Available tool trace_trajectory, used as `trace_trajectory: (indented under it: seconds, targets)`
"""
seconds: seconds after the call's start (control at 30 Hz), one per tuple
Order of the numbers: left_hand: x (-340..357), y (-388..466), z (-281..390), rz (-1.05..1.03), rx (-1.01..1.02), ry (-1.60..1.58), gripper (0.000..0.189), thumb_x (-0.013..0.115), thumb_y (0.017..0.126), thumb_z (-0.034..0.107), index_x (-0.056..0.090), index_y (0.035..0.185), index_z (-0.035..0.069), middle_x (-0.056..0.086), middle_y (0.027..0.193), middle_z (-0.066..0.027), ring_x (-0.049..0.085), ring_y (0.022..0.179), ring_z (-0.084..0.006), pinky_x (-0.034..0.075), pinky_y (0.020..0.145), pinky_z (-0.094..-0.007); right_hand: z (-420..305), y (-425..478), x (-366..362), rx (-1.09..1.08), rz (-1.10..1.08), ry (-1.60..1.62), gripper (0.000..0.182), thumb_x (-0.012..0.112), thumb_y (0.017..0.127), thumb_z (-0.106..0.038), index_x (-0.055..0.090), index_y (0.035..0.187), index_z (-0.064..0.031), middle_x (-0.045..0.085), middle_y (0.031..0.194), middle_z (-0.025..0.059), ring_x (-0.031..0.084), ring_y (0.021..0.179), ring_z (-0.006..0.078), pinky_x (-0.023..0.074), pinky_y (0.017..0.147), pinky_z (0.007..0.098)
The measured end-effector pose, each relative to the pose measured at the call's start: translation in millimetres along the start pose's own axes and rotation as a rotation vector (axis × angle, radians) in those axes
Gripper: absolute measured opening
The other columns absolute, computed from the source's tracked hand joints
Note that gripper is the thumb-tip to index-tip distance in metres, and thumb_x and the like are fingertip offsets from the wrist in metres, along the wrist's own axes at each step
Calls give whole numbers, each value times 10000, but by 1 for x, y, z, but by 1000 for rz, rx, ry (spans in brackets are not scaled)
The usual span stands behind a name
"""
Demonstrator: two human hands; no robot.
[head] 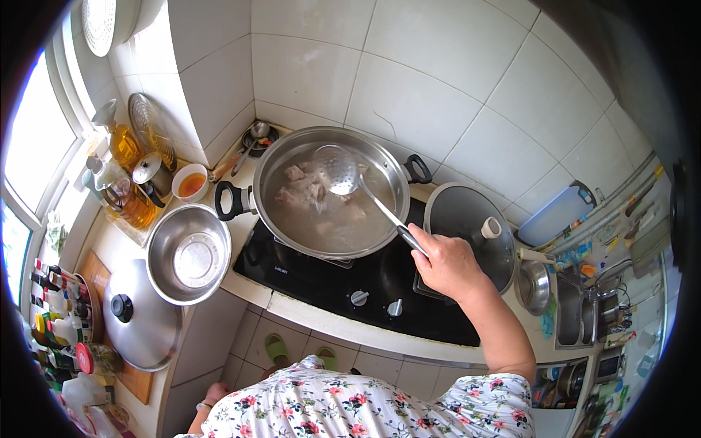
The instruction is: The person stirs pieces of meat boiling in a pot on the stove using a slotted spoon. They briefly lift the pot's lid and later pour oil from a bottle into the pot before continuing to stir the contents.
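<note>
My right hand (446, 264) grips the black handle of a perforated stainless-steel skimmer (379, 203). The skimmer's round head is tilted in a wide two-handled steel pot (394, 230), over cloudy liquid. Pieces of pale meat (294, 198) lie in the liquid, mostly left of and beneath the skimmer head. The pot stands on the left side of a black gas hob (323, 284). My left hand (217, 393) hangs low by my side, below the counter edge and apart from the cookware. Its fingers are partly hidden.
Left of the pot are an empty steel basin (194, 260), a domed lid (143, 317), a white bowl of orange liquid (190, 182) and oil bottles (126, 145). A glass-lidded pan (465, 235) occupies the right burner. Farther right are a blue cutting board (556, 211) and a sink (569, 309).
</note>
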State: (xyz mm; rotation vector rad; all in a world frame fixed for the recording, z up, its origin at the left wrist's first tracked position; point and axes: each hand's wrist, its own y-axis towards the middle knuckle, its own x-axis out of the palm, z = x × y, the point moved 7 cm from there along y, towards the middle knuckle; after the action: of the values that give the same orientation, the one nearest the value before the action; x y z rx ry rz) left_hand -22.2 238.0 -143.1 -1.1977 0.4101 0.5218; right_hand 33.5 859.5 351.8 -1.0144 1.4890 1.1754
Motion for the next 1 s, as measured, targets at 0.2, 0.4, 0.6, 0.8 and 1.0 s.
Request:
trace_trajectory:
  seconds: [0.2,0.4,0.6,0.8,1.0]
  targets:
    - [12,13,-37,16,52,50,348,733,681,390,727,838,79,683,873,-185,660,855,-331,519,766,-390,-9,33,24,-173,48,-267,504,614,789,-74,510,1280,-40,555,814,88,618,696,231,508,571,356]
    - [2,5,-15,23,8,48,418,730,704,446,722,853,56,685,866,-184,661,846,-327,518,756,-386,4,77,59,-249,-58,-447,566,559,793,-28,454,1347,-90,501,957,109,612,826,227,548,655,335]
    - [-2,-12,11,9,7,-31,386,725,711,416,716,853,57,681,867,-192,657,854,-338,511,747,-395,34,63,56,-116,-174,-276,523,527,811,7,481,1327,-71,539,952,126,617,833,284,526,727,384]
    - [-2,-19,1,0,3,13,361,712,721,397,715,852,60,679,868,-193,654,856,-342,508,748,-401,51,22,41,14,-195,56,505,551,800,-1,516,1298,-77,541,937,138,600,853,316,497,744,420]
    - [-16,-19,14,31,61,35,336,700,732,377,715,851,64,677,870,-194,651,858,-346,505,748,-407,42,-27,-10,48,-69,83,495,577,797,-15,512,1284,-74,545,931,129,615,790,314,521,686,403]
